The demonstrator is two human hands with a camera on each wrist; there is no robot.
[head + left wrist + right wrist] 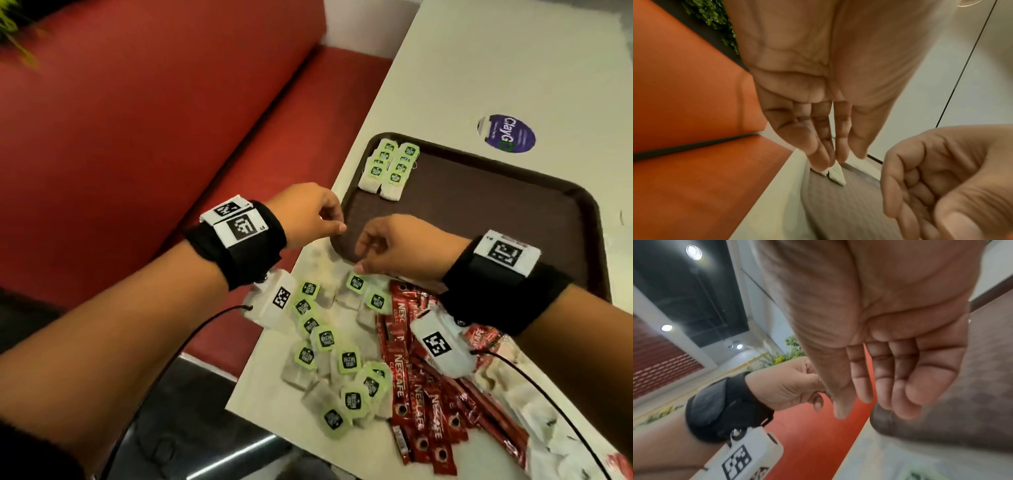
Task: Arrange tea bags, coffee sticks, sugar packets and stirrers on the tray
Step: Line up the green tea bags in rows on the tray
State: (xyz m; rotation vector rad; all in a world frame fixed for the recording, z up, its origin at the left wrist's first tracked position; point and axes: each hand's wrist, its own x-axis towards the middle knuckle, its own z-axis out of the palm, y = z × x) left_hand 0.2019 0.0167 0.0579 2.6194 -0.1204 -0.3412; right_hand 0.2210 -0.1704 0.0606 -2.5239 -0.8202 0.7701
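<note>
A brown tray (479, 222) lies on the white table, with two short rows of green-tagged tea bags (388, 168) in its far left corner. My left hand (334, 222) hovers over the tray's near left corner, fingers relaxed and empty; in the left wrist view its fingertips (836, 155) point toward those tea bags (836, 174). My right hand (363, 255) hangs beside it, loosely curled and holding nothing (875, 402), just above one loose tea bag (354, 282). A pile of loose tea bags (329, 346), red coffee sticks (421, 394) and white sugar packets (534, 411) lies in front of the tray.
A red bench seat (137, 137) runs along the table's left edge. A purple round sticker (507, 133) sits on the table beyond the tray. Black cables trail from both wrist cameras over the piles. Most of the tray floor is bare.
</note>
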